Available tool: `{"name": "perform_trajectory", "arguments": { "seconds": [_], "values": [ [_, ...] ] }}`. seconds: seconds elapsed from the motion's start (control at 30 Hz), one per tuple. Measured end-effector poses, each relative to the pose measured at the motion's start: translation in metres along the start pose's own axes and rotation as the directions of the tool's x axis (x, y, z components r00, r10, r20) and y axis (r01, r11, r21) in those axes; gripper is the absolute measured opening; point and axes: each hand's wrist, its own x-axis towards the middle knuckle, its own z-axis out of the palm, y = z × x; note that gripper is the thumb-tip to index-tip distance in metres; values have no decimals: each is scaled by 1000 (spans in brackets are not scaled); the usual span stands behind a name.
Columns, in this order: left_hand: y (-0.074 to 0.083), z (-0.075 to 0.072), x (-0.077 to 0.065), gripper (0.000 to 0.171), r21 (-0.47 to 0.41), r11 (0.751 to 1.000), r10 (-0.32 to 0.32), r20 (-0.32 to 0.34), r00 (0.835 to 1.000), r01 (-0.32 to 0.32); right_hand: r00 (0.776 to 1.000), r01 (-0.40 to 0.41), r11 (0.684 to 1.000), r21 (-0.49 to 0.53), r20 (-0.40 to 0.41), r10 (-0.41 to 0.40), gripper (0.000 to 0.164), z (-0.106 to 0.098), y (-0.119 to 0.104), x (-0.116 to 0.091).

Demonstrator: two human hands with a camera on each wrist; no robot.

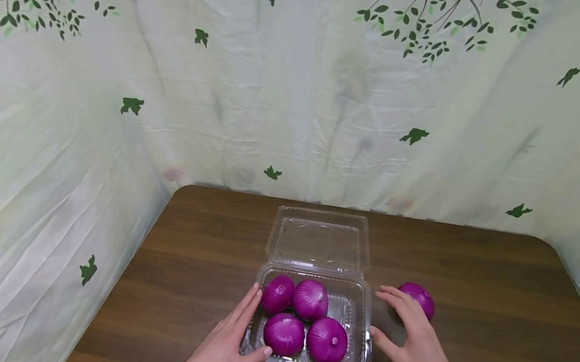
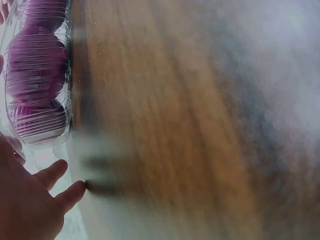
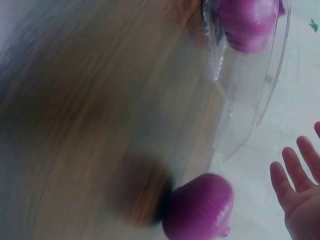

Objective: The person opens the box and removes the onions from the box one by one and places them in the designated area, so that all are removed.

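Note:
A clear plastic clamshell container (image 1: 364,317) lies on the table with its lid (image 1: 320,245) folded back. Several purple onions (image 1: 284,334) sit inside it, and their sides show through the ribbed wall in the left wrist view. Along the container's left side lies my left hand (image 1: 221,349), fingers extended and thumb at the front left corner. My right hand (image 1: 418,345) is spread beside the right wall, with the thumb tip close to the rim. Just beyond its fingers is a loose onion (image 1: 420,299), partly covered by them; the right wrist view shows this onion (image 3: 200,210) apart from the palm.
The dark wood-grain table (image 1: 492,336) extends to both sides of the container. Behind it hangs a pale curtain (image 1: 303,95) printed with leaves and branches, which also encloses the left and right sides.

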Motion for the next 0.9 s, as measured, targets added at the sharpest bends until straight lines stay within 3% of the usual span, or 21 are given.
{"name": "perform_trajectory", "arguments": {
  "seconds": [0.23,0.43,0.67,0.9],
  "values": [
    [0,0,0,99,2,1000,4,-3,1000,-4,998,44,999,22,46,-45,61,11,-10,4],
    [-1,0,1,99,-8,1000,4,-2,1000,-4,988,76,997,27,134,-79,60,18,-19,5],
    [0,0,0,99,-10,1000,1,-2,1000,-1,965,152,988,23,212,-153,57,26,-24,6],
    [0,0,0,99,-5,1000,8,-4,1000,-8,926,143,990,16,352,-139,50,29,-24,10]
  ]
}}
